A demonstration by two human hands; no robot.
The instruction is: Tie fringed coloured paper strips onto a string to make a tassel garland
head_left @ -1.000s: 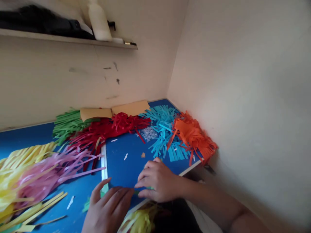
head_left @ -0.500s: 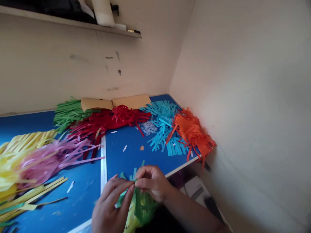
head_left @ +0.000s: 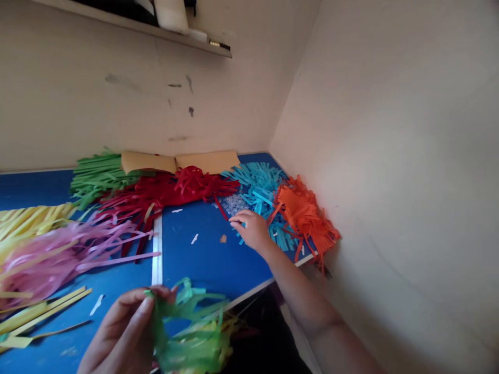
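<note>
Green leaf-like strips (head_left: pixel 97 174), red strips (head_left: pixel 163 189), pink strips (head_left: pixel 74 254) and yellow strips (head_left: pixel 35 221) over to the left. Orange strips (head_left: pixel 304 213) to the right, beside blue strips (head_left: pixel 255 179) partly hidden by the right hand (head_left: pixel 253 231). Underneath, a blue tabletop (head_left: pixel 206 265) against a pale wall (head_left: pixel 132 111). Left hand (head_left: pixel 125 332) low, pinching a shiny green bunch (head_left: pixel 187 350) near the front edge. Right hand stretched out near little white bits (head_left: pixel 234 203), fingers close together, hard to tell if holding anything.
</note>
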